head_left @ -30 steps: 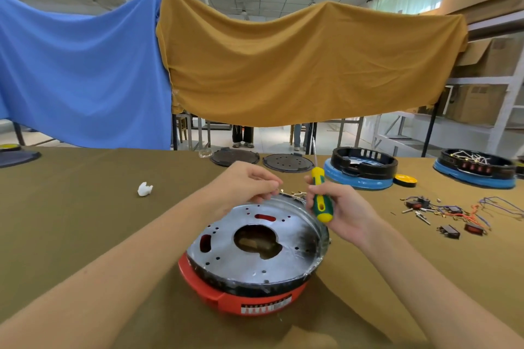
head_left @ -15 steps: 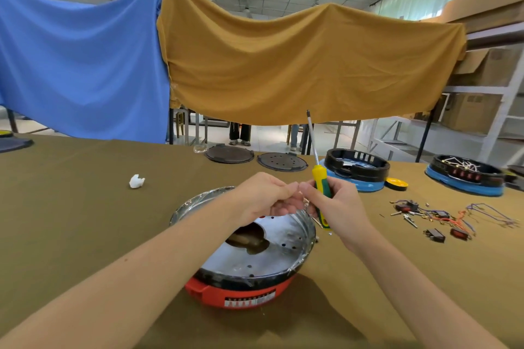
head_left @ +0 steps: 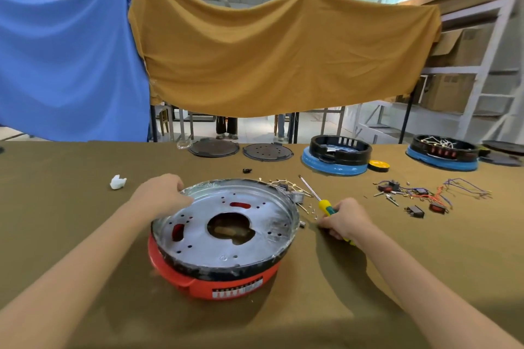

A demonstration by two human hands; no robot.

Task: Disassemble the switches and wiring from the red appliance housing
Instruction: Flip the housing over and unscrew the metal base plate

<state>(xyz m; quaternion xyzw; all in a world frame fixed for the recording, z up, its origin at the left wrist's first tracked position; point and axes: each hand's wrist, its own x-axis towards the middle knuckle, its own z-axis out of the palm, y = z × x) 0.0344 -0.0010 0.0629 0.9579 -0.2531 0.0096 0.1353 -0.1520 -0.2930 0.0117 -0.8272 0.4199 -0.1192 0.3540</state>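
Steadying the housing on the surface, the left hand presses its rim, grip loose. Right hand, grip closed on the screwdriver, rests beside it; removed switches lie well beyond.

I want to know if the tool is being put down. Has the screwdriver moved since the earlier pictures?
Yes. The screwdriver, held upright at the red housing's far rim before, now lies low over the table, right of the housing, in the right hand.

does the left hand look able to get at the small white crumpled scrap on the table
Probably yes: the white crumpled scrap lies on bare cloth just left of the left hand, with nothing between them.
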